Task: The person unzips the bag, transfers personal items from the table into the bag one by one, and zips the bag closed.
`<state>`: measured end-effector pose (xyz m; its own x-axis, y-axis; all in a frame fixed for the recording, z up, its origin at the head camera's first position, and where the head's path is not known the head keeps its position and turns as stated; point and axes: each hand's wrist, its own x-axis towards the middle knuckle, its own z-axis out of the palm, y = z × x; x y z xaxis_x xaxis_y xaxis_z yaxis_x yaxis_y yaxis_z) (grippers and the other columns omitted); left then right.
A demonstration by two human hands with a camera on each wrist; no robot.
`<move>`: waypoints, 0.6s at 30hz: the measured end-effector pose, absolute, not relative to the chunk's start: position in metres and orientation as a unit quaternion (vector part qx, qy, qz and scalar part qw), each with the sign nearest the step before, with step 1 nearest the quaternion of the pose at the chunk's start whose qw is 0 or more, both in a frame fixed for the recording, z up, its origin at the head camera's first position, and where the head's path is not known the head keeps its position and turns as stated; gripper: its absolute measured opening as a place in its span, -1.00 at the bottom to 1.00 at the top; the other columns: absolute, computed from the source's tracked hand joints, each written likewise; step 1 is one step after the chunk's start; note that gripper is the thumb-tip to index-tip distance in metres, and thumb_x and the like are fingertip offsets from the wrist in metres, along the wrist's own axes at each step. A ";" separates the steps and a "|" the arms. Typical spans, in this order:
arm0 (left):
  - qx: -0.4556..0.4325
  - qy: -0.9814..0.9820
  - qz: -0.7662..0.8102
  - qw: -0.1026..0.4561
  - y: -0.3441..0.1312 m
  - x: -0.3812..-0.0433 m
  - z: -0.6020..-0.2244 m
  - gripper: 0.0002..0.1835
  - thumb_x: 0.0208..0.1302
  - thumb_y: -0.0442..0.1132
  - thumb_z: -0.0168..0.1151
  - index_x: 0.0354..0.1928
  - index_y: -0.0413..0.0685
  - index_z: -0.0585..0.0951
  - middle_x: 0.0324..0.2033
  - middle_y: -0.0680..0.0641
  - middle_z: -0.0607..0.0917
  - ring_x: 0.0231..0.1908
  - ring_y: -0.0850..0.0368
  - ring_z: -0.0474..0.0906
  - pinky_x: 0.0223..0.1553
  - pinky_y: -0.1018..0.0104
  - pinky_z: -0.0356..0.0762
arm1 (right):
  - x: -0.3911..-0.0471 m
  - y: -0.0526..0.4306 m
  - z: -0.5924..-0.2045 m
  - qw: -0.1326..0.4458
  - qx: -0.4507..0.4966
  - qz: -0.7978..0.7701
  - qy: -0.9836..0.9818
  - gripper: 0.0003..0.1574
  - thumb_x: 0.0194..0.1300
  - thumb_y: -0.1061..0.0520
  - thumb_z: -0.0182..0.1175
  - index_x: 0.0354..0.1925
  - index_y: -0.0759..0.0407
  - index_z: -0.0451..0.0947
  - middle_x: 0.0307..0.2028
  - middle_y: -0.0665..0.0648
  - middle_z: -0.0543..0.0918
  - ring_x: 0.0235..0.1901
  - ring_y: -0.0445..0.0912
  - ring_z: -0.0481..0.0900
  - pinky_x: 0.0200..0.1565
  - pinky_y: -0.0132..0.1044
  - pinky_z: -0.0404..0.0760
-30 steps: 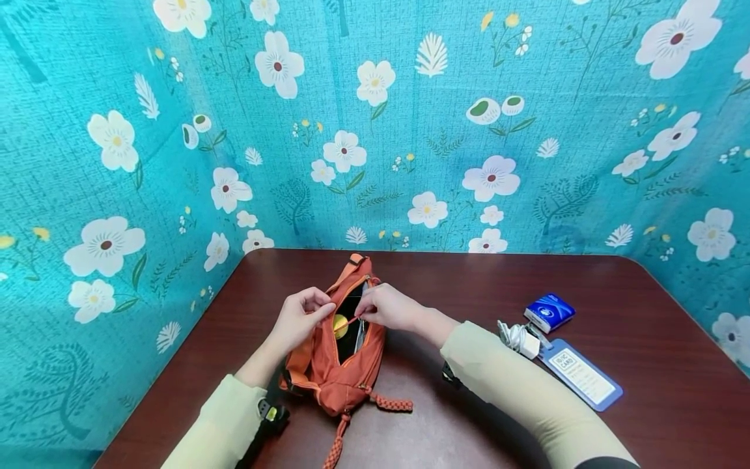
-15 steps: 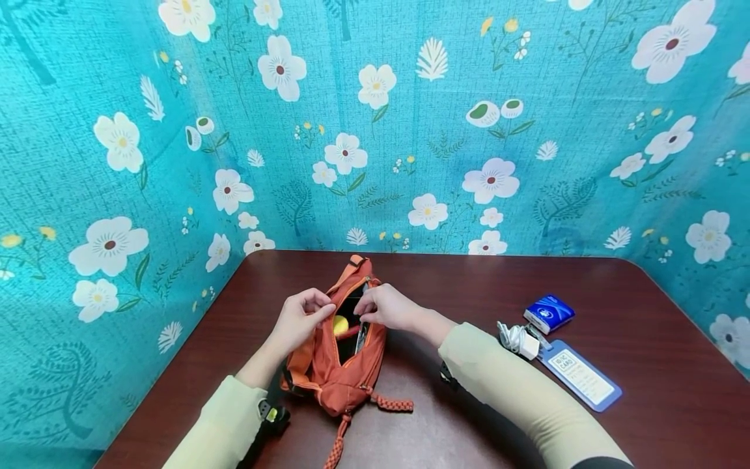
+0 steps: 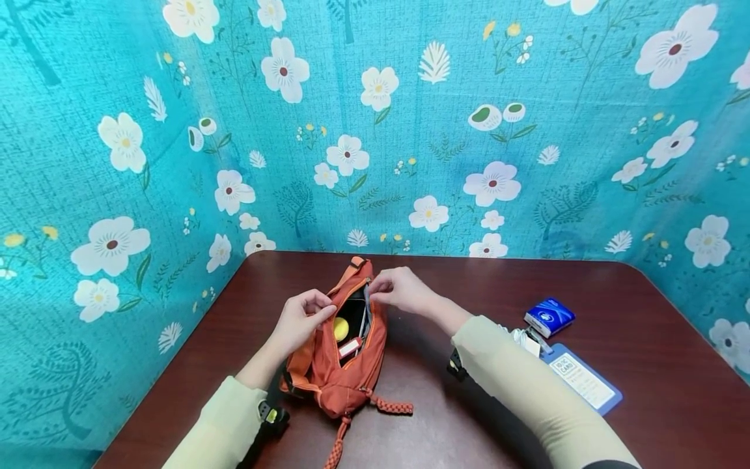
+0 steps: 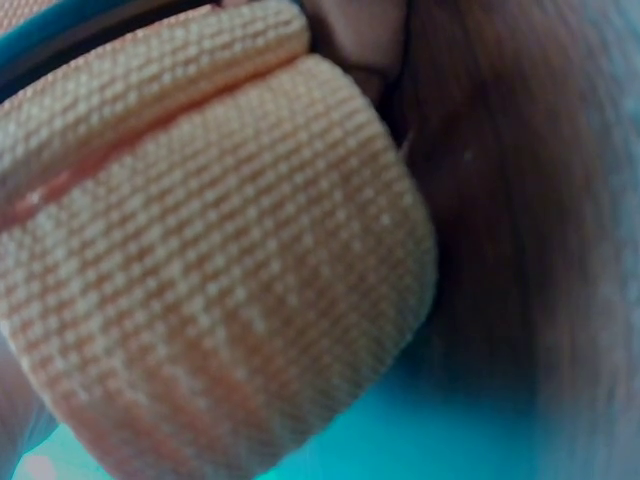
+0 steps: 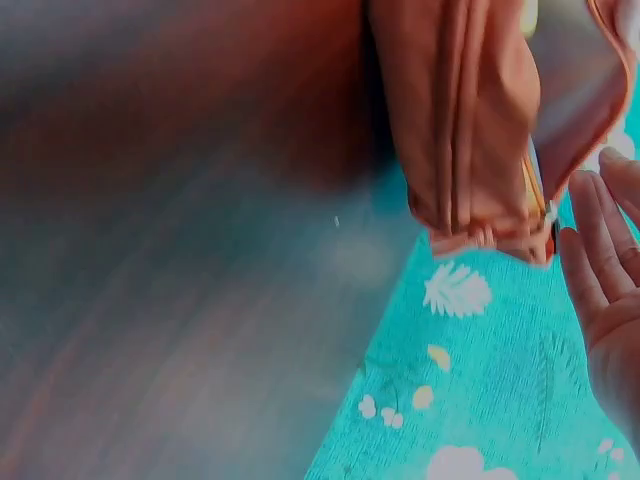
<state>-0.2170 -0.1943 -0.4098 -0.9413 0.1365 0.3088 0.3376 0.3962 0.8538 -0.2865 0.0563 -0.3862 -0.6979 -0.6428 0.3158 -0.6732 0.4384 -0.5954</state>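
An orange zippered bag point(image 3: 331, 387) lies on the table with its top gaping. My left hand point(image 3: 299, 320) pinches the left edge of its opening between thumb and fingers. Inside sit a round yellow thing point(image 3: 340, 329), a small red-and-white bar point(image 3: 349, 348) and a greyish flat item point(image 3: 364, 319) along the right wall. My right hand point(image 3: 404, 291) is at the upper right edge of the opening; in the right wrist view its fingers point(image 5: 590, 240) are fairly straight, with nothing between them. The bag's woven strap point(image 4: 220, 260) fills much of the left wrist view.
To the right on the table point(image 3: 445, 404) lie a blue tissue pack point(image 3: 549, 317), a white charger with cable point(image 3: 527, 341) partly behind the right sleeve, and a blue card holder point(image 3: 586, 381). Braided pulls point(image 3: 392, 408) hang from the bag. A floral curtain point(image 3: 433, 130) stands behind.
My right hand has let go of the red-and-white bar, which now lies inside the bag, and has drawn up and right to the opening's edge. The left hand has stayed put.
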 end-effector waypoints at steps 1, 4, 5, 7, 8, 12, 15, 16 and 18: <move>-0.144 -0.829 -0.533 0.095 -0.194 -0.217 -0.410 -0.95 0.24 -0.32 0.34 -0.31 -0.11 0.64 -0.49 -0.04 0.65 -0.56 0.04 0.52 -0.49 0.08 0.62 | -0.290 0.058 -0.385 0.024 0.377 0.370 -0.849 -0.88 0.22 0.24 0.34 -0.23 0.21 0.72 -0.33 -0.02 0.69 -0.35 -0.21 0.60 -0.31 -0.34 0.58; -0.148 -0.825 -0.538 0.095 -0.193 -0.217 -0.410 -0.94 0.24 -0.33 0.34 -0.30 -0.14 0.64 -0.49 -0.05 0.66 -0.57 0.07 0.51 -0.50 0.13 0.62 | -0.299 0.062 -0.385 0.019 0.342 0.394 -0.853 -0.87 0.24 0.24 0.33 -0.21 0.20 0.72 -0.35 -0.01 0.70 -0.36 -0.11 0.65 -0.36 -0.32 0.59; -0.148 -0.824 -0.538 0.094 -0.193 -0.217 -0.410 -0.94 0.24 -0.32 0.34 -0.30 -0.15 0.64 -0.49 -0.05 0.66 -0.57 0.08 0.51 -0.50 0.16 0.61 | -0.302 0.062 -0.386 0.015 0.331 0.401 -0.854 -0.87 0.24 0.24 0.33 -0.20 0.20 0.71 -0.36 0.00 0.71 -0.36 -0.06 0.67 -0.38 -0.32 0.59; -0.146 -0.824 -0.539 0.092 -0.193 -0.218 -0.411 -0.93 0.24 -0.33 0.34 -0.30 -0.18 0.64 -0.48 -0.05 0.66 -0.57 0.07 0.51 -0.51 0.20 0.60 | -0.307 0.062 -0.390 0.008 0.311 0.413 -0.856 -0.86 0.24 0.23 0.33 -0.20 0.20 0.71 -0.37 0.02 0.71 -0.37 0.03 0.68 -0.41 -0.31 0.61; -0.144 -0.824 -0.540 0.091 -0.193 -0.218 -0.411 -0.92 0.24 -0.33 0.34 -0.29 -0.19 0.64 -0.48 -0.06 0.66 -0.57 0.05 0.51 -0.50 0.20 0.60 | -0.309 0.062 -0.392 0.005 0.303 0.417 -0.857 -0.86 0.24 0.23 0.33 -0.20 0.20 0.71 -0.38 0.03 0.71 -0.37 0.05 0.68 -0.42 -0.31 0.61; -0.134 -0.824 -0.544 0.084 -0.194 -0.219 -0.413 -0.91 0.24 -0.33 0.33 -0.27 -0.22 0.63 -0.45 -0.10 0.66 -0.55 -0.05 0.52 -0.48 0.12 0.61 | -0.316 0.061 -0.403 0.018 0.283 0.410 -0.867 -0.87 0.23 0.21 0.34 -0.21 0.18 0.71 -0.37 0.02 0.68 -0.43 -0.05 0.66 -0.44 -0.31 0.61; -0.130 -0.821 -0.550 0.080 -0.195 -0.219 -0.414 -0.88 0.24 -0.32 0.34 -0.25 -0.23 0.64 -0.44 -0.13 0.67 -0.55 -0.07 0.53 -0.46 0.05 0.62 | -0.321 0.061 -0.410 0.043 0.272 0.394 -0.877 -0.88 0.22 0.15 0.37 -0.24 0.12 0.72 -0.38 -0.02 0.62 -0.46 -0.17 0.58 -0.42 -0.32 0.58; -0.130 -0.821 -0.550 0.079 -0.195 -0.219 -0.414 -0.88 0.24 -0.31 0.34 -0.25 -0.23 0.63 -0.43 -0.14 0.67 -0.55 -0.04 0.53 -0.46 0.05 0.62 | -0.323 0.061 -0.411 0.051 0.269 0.391 -0.879 -0.88 0.21 0.14 0.38 -0.24 0.11 0.73 -0.38 -0.03 0.60 -0.46 -0.18 0.55 -0.42 -0.31 0.57; -0.130 -0.821 -0.550 0.079 -0.195 -0.219 -0.414 -0.87 0.24 -0.31 0.34 -0.25 -0.23 0.63 -0.44 -0.14 0.67 -0.57 0.03 0.53 -0.46 0.08 0.62 | -0.325 0.061 -0.413 0.061 0.267 0.392 -0.878 -0.87 0.19 0.12 0.40 -0.26 0.09 0.73 -0.39 -0.03 0.57 -0.45 -0.18 0.53 -0.41 -0.30 0.56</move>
